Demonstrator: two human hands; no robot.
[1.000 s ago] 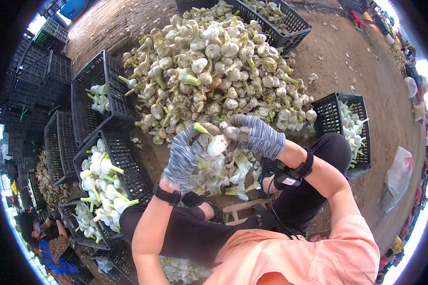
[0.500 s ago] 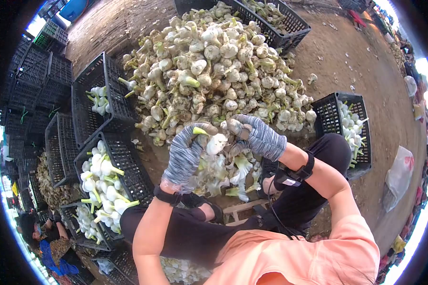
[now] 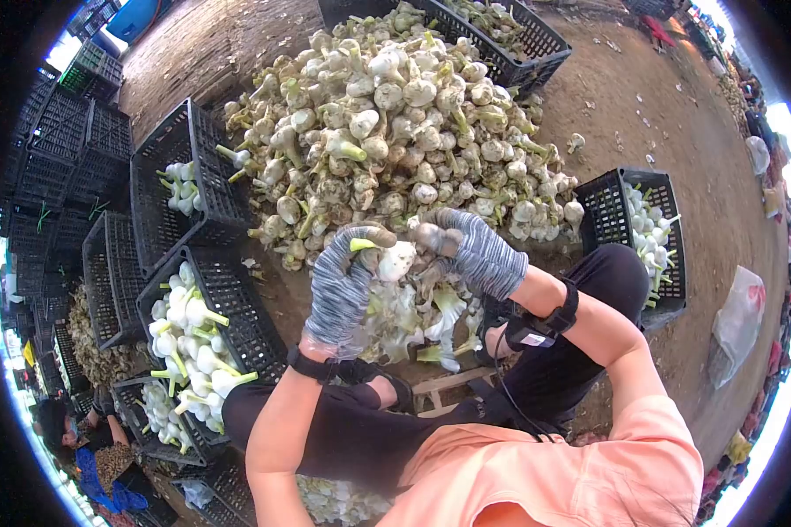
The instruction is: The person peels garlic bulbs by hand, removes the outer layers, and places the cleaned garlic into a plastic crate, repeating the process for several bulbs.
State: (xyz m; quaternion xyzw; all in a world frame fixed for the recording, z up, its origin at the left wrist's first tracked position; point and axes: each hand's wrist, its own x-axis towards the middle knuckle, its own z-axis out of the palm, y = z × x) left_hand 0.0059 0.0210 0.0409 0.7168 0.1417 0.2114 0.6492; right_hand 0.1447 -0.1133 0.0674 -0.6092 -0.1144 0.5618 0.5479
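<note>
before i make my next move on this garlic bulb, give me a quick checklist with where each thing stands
1. Garlic bulb held: ok, in the left hand, green stem showing beside the fingers.
2. Right hand close by: ok, fingertips next to the bulb.
3. Right hand gripping loose skin: cannot tell, too small to see.
4. Gloves on both hands: ok.
5. Bulb bare all round: cannot tell, its underside is hidden.
6. Space below hands clear: not ok, peelings lie heaped there.

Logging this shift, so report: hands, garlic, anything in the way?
Left hand, grey-striped knit glove, holding round white garlic bulb. Right hand, matching glove, close beside; contact unclear. Nothing seen blocking; pale papery garlic skins below.
</note>
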